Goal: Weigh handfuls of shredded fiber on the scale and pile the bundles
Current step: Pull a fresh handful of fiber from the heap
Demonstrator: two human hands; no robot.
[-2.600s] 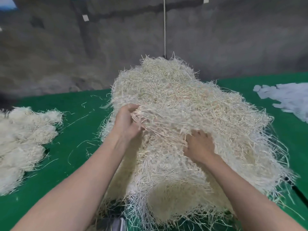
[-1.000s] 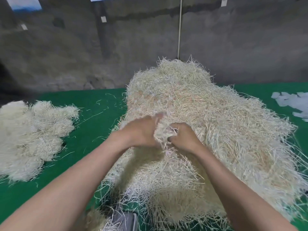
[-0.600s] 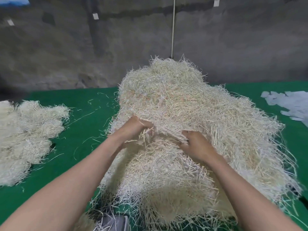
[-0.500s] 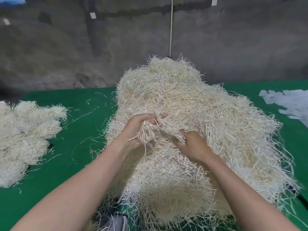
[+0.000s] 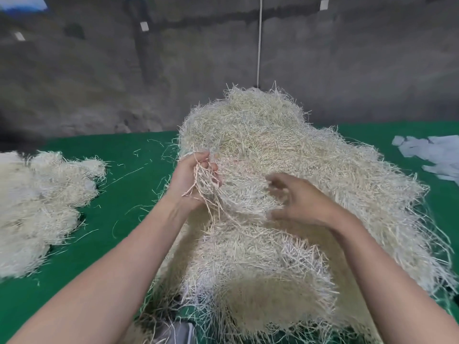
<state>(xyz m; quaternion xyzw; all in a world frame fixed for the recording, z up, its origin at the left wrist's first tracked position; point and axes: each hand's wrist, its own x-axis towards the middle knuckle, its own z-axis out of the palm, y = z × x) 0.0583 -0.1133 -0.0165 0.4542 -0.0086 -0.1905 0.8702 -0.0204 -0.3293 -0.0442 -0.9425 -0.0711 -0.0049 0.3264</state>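
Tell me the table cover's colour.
The table cover is plain green; the head view shows it.

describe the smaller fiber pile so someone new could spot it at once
On the green-covered table a tall heap of pale shredded fiber fills the middle. Left of it, across a green gap, lies the low pile of pale fiber clumps at the picture's edge. Unlike the heap, it is flat and lumpy.

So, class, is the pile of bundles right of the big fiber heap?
No, the pile of bundles lies left of the big fiber heap; only pale sheets lie to its right.
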